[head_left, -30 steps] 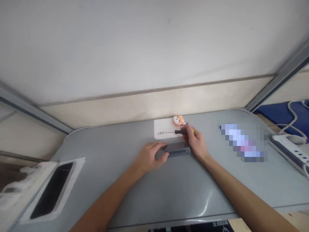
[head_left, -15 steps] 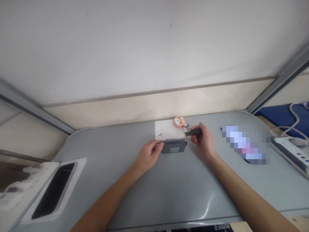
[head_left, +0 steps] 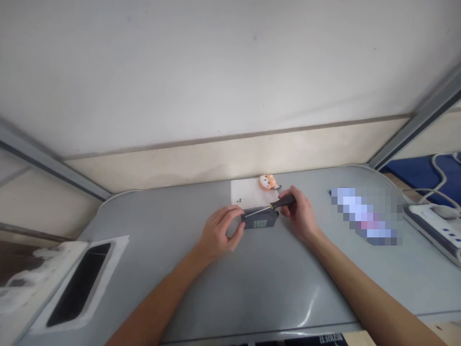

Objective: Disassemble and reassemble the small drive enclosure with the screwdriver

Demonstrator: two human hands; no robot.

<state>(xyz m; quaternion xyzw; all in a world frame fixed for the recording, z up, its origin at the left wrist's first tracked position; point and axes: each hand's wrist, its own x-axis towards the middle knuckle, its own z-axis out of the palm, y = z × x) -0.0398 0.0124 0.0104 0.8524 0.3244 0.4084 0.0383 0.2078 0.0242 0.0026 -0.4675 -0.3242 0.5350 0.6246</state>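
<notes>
A dark grey box with vent slots and a pale label (head_left: pixel 265 223) rests on the grey table. My left hand (head_left: pixel 221 231) grips its left end between thumb and fingers. In my right hand (head_left: pixel 299 214) is a screwdriver (head_left: pixel 282 202) with a dark handle and a yellow collar. Its thin shaft slants down to the left across the slotted side, the tip by the box's left end near my left fingers. Whether the tip sits in a screw I cannot tell. Behind the box lies a white sheet of paper (head_left: pixel 248 189) with several tiny dark pieces on it.
An orange-and-white animal-face case (head_left: pixel 267 182) sits on the paper. At left a black phone-shaped slab (head_left: pixel 81 283) lies on white material. To the right are a blurred-out object (head_left: pixel 363 216) and a white power strip (head_left: pixel 434 226) with cables. A wall closes off the back.
My right hand has moved slightly left, bringing the screwdriver from above the box's right end across its slotted side. My left fingers have shifted and opened wider around the box's left end.
</notes>
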